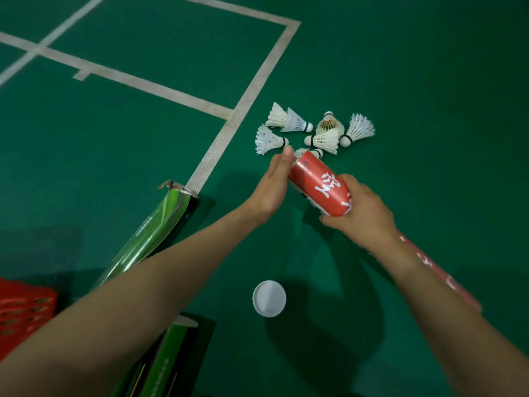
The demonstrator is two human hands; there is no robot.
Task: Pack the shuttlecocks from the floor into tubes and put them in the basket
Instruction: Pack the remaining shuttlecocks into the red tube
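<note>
My right hand (362, 207) grips a red tube (320, 183) with white lettering, its far end tilted down toward the floor. My left hand (273, 187) is at that far end, fingers stretched along the tube's mouth; what it holds there is hidden. Several white shuttlecocks (323, 138) lie in a loose cluster on the green floor just beyond the tube. One shuttlecock (316, 152) lies right at the mouth. A red plastic basket (24, 308) shows at the lower left edge.
A white round cap (269, 298) lies on the floor between my arms. A green tube (160, 227) with a torn end lies to the left, another green tube (169, 362) at the bottom. White court lines (217, 144) cross the floor.
</note>
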